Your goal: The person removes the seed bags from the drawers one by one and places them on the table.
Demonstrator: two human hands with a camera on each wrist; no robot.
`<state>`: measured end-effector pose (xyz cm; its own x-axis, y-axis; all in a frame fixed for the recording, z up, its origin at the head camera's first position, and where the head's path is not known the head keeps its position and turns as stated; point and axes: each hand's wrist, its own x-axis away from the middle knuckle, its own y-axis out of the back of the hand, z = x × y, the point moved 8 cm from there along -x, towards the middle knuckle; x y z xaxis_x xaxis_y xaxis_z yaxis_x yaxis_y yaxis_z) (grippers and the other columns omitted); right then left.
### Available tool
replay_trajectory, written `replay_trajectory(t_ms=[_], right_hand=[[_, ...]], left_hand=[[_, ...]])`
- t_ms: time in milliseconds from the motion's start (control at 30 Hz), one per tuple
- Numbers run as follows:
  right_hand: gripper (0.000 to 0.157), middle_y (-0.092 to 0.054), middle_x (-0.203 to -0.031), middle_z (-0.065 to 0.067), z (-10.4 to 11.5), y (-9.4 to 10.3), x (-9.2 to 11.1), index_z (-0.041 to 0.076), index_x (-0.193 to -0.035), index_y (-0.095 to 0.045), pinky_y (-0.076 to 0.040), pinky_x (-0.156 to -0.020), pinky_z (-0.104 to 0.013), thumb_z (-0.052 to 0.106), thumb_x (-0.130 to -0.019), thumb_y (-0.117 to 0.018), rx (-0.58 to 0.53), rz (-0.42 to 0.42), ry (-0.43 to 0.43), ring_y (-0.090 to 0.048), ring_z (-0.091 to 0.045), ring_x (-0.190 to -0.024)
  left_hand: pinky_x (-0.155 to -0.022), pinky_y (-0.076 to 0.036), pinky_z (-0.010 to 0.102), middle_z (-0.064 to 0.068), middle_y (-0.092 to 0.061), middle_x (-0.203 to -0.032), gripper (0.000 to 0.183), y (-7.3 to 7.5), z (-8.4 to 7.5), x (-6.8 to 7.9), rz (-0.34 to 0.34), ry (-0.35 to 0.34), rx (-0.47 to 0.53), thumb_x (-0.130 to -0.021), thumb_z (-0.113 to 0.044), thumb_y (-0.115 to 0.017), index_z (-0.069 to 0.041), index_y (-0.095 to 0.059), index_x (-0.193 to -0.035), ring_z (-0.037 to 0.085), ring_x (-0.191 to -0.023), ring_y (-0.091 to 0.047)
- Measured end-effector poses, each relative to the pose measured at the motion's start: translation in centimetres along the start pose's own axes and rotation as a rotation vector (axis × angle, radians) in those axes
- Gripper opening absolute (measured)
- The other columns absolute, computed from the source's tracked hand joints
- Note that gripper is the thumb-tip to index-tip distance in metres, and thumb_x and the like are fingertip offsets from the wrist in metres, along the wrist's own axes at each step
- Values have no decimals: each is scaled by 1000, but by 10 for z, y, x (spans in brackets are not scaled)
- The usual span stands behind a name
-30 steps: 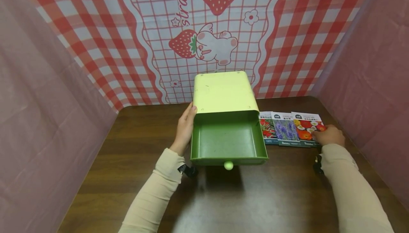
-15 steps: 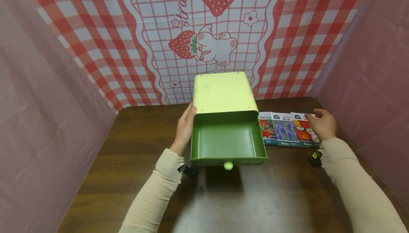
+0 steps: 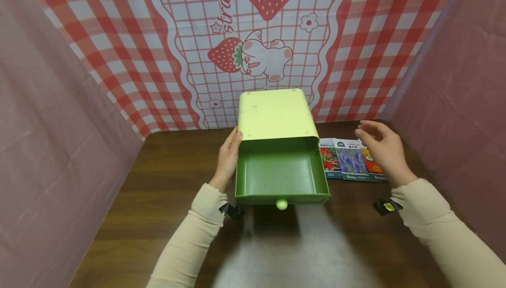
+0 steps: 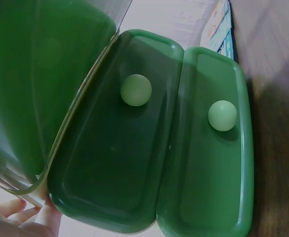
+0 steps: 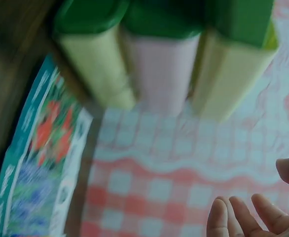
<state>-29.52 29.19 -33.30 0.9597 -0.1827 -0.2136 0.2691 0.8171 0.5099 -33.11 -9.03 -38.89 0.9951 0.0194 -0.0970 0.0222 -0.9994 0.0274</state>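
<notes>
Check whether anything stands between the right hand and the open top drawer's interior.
Only the right wall of the top drawer visibly stands before the right hand; the flower-print packets lie low on the tabletop.

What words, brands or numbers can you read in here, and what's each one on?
"straw": sideways on the checked cloth, cut off at the head view's top edge.
Red-flower packet, purple-flower packet, orange-flower packet: printed, but too small or blurred to read.
Drawer unit: no text visible.
</notes>
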Motion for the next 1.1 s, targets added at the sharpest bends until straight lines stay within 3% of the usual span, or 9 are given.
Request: replay_trajectory(t_ms=[233, 400, 567, 800, 967, 1100], right_hand=[[40, -65, -107, 21, 53, -18, 33, 7, -131, -59, -52, -76, -7, 30, -98, -59, -112, 82, 164, -61, 8, -93], [32, -68, -105, 18, 78, -31, 59, 10, -126, -63, -53, -77, -11, 26, -99, -60, -124, 187, 194, -66, 2, -92], [26, -71, -104, 9, 96, -46, 82, 5, -119, -65, -57, -76, -18, 19, -98, -61, -166, 294, 237, -68, -8, -90], [17, -75, -99, 0, 111, -67, 108, 3, -111, -68, -61, -72, -30, 9, -97, -61, -267, 442, 296, -72, -14, -85], [17, -74, -102, -10, 112, -85, 126, 4, -109, -69, -61, -75, -31, 10, -98, -59, -278, 550, 309, -72, -12, -88], [18, -74, -102, -9, 107, -98, 139, 5, -109, -71, -61, -76, -30, 13, -98, -59, -278, 623, 298, -71, -12, -91]], left_hand=[[-124, -21, 43, 8, -29, -161, 56, -2, -32, 20, 21, 26, -28, -106, -35, -40, -9, -30, -154, 25, -150, -23], [-124, -21, 41, 4, -29, -161, 58, 0, -13, 8, 19, 40, -27, -105, -40, -41, -13, -29, -155, 23, -150, -22], [-124, -20, 42, -1, -28, -161, 60, 2, 2, -1, 12, 38, -5, -103, -49, -42, -21, -30, -155, 20, -150, -22], [-124, -21, 42, -2, -32, -160, 63, 3, 1, 0, -12, 11, -31, -101, -53, -43, -20, -33, -154, 20, -149, -24], [-123, -23, 41, -2, -34, -159, 62, 2, 0, 0, -18, 5, -25, -101, -52, -43, -20, -35, -153, 19, -148, -26], [-122, -24, 40, -1, -36, -158, 60, 1, 0, 0, -20, 4, -5, -101, -50, -44, -19, -37, -153, 18, -147, -28]])
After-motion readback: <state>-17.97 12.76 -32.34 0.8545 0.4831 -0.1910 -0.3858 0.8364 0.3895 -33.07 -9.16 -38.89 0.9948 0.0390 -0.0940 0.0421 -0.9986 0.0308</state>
